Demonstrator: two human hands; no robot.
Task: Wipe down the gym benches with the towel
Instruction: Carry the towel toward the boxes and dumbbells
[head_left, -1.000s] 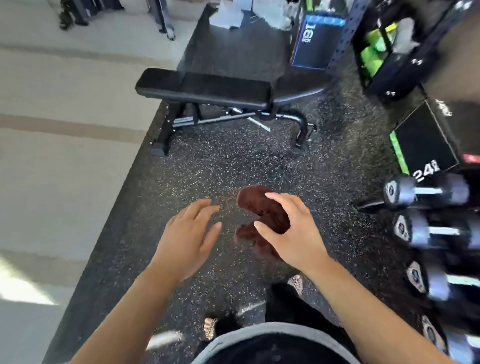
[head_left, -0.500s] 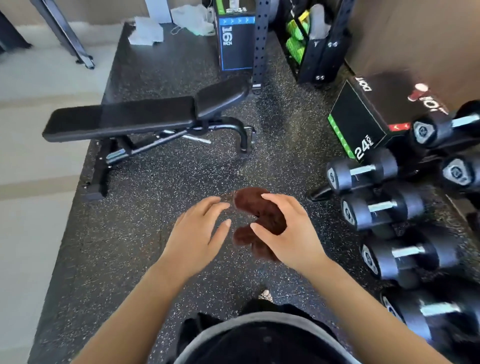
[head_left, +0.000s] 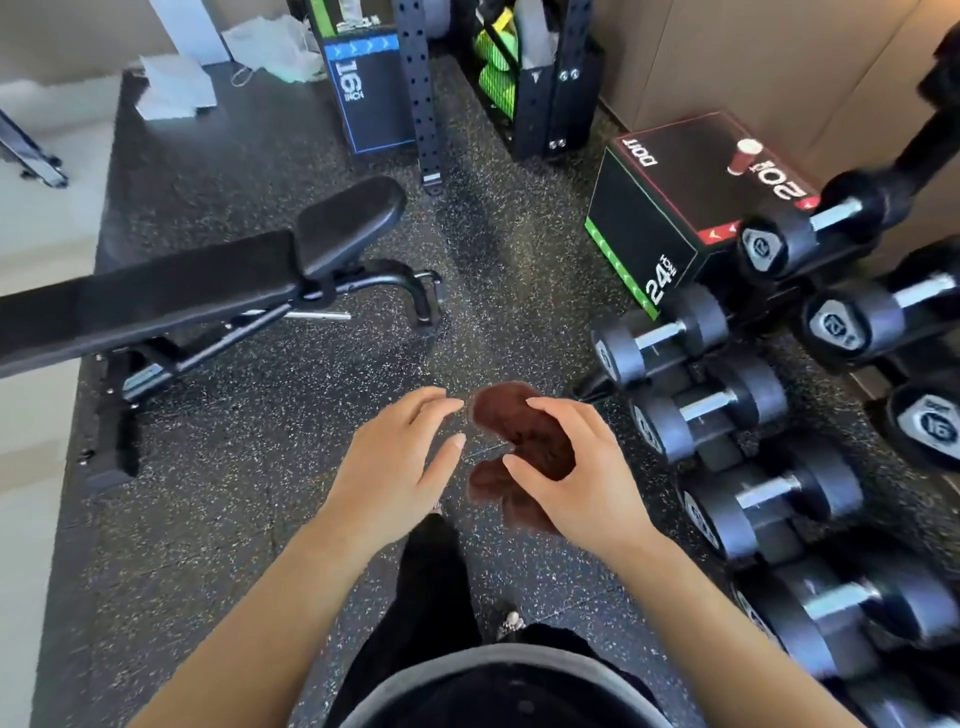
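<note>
Grips the dark red towel (head_left: 524, 431) in the right hand (head_left: 576, 467), thumb and curled fingers closed round the bunched cloth, in the air above the speckled floor (head_left: 249, 478), in front of the body. Keeps the left hand (head_left: 395, 457) empty just beside it, fingers relaxed and half bent, fingertips near the upper edge of the towel but, as far as visible, not touching.

Compared with one second ago, brings the left hand slightly closer to the cloth; leaves the grip of the right one unchanged. Bigger change in the view itself: turned to the right, pushing the gym bench (head_left: 156, 296) from the upper middle to the far left, well apart from both hands, long pad partly cut by the frame edge. Brings also more of the dumbbells (head_left: 711, 405) into sight at the right, and the black jump box (head_left: 670, 208) behind them.

For the task: no wiping begun, towel not in contact with any pad. Probably about to take the cloth in both hands, to open or refold it. After that, needs a turn back and a step to the left to reach the bench; impossible to tell about any other bench at the right.
</note>
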